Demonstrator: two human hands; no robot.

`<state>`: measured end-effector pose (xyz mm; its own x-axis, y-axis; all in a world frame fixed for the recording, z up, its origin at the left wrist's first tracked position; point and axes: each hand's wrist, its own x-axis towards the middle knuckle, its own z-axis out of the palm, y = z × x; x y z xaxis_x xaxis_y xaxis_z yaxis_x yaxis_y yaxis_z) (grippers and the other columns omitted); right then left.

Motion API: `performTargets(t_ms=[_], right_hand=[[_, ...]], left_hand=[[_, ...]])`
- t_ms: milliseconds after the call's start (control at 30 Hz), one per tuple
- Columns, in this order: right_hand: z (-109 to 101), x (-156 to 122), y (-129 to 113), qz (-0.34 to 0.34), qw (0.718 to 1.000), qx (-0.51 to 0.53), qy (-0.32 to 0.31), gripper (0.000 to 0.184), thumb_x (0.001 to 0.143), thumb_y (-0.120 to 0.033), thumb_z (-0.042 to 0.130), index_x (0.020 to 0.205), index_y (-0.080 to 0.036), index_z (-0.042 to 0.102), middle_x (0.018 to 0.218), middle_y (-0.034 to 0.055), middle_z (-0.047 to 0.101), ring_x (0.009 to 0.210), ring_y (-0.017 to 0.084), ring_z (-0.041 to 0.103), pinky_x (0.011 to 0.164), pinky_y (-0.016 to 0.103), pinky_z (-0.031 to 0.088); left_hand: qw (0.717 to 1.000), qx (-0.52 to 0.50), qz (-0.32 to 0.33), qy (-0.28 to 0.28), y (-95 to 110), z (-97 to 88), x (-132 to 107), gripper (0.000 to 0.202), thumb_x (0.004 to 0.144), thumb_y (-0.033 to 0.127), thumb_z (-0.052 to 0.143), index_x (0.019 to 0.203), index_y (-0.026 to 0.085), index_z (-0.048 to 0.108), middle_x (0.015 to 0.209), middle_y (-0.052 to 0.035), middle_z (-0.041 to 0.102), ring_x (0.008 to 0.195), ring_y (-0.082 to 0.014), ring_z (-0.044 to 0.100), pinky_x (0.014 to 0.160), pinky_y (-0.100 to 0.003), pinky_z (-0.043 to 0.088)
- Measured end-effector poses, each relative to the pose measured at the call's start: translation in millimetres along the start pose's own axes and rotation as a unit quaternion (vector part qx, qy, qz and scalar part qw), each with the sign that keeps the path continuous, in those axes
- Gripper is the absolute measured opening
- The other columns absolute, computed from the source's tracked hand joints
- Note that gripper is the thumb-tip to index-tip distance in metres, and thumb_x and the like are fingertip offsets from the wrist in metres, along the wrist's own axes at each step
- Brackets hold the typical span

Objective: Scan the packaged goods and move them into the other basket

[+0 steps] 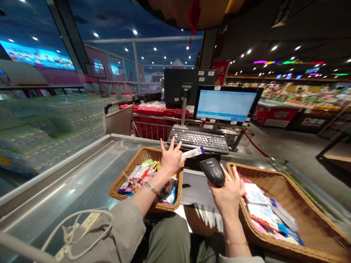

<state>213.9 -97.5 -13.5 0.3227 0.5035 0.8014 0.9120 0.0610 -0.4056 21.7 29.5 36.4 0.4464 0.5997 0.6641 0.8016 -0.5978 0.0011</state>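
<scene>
My left hand (171,159) reaches over the smaller wicker basket (116,182). Its thumb side pinches a slim white packet (192,153) with a blue end, while the other fingers spread apart. In my right hand (229,190) is a black barcode scanner (212,171), its head turned toward the packet. Small colourful packaged goods (142,173) fill the smaller basket beneath my left forearm. Just right of my right hand lies a larger wicker basket (307,215), with several boxes and packets (260,204) gathered at its near left side.
A black keyboard (199,139) and a lit monitor (226,103) stand beyond my hands. A metal counter (82,175) runs along the left, with a white cable (74,215) and power strip (91,221) near me. Shopping carts (153,128) and stacked bottles (49,124) are farther back.
</scene>
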Motion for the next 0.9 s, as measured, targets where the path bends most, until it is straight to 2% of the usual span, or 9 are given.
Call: performTargets(t_ms=[333, 533, 667, 900], right_hand=[[-23.3, 4.2, 21.0, 0.056, 0.997, -0.007, 0.045, 0.051, 0.081, -0.051, 0.059, 0.114, -0.014, 0.070, 0.117, 0.0174, 0.069, 0.135, 0.038, 0.044, 0.111, 0.059, 0.024], [-40.7, 7.4, 34.8, 0.096, 0.993, -0.020, 0.066, 0.051, 0.079, -0.060, 0.061, 0.098, -0.015, 0.074, 0.102, 0.0165, 0.074, 0.132, 0.038, 0.048, 0.110, 0.057, 0.027], [-52.9, 8.4, 38.8, 0.124, 0.987, -0.028, 0.094, 0.056, 0.077, -0.065, 0.061, 0.098, -0.015, 0.075, 0.107, 0.0184, 0.073, 0.131, 0.039, 0.050, 0.109, 0.060, 0.027], [-68.6, 6.3, 51.4, 0.147, 0.983, -0.031, 0.105, 0.049, 0.077, -0.059, 0.063, 0.093, -0.014, 0.072, 0.106, 0.0192, 0.071, 0.129, 0.037, 0.050, 0.108, 0.055, 0.031]], left_hand=[[1.000, -0.012, 0.027, 0.000, 23.9, 0.4, 7.3, 0.009, 0.081, 0.029, 0.076, 0.079, 0.021, 0.072, 0.141, -0.0077, 0.061, 0.147, -0.0398, 0.032, 0.112, -0.082, -0.004], [0.999, -0.022, 0.042, -0.003, 42.2, 3.1, 12.3, 0.008, 0.082, 0.028, 0.075, 0.078, 0.022, 0.071, 0.142, -0.0074, 0.060, 0.147, -0.0395, 0.032, 0.112, -0.082, -0.005], [0.998, -0.025, 0.049, -0.010, 53.2, 5.4, 15.9, 0.008, 0.081, 0.028, 0.076, 0.079, 0.022, 0.071, 0.143, -0.0069, 0.059, 0.148, -0.0394, 0.031, 0.112, -0.081, -0.006], [0.997, -0.042, 0.068, -0.021, 72.5, 7.3, 21.6, 0.006, 0.081, 0.026, 0.076, 0.081, 0.022, 0.072, 0.144, -0.0081, 0.059, 0.147, -0.0402, 0.032, 0.111, -0.082, -0.007]])
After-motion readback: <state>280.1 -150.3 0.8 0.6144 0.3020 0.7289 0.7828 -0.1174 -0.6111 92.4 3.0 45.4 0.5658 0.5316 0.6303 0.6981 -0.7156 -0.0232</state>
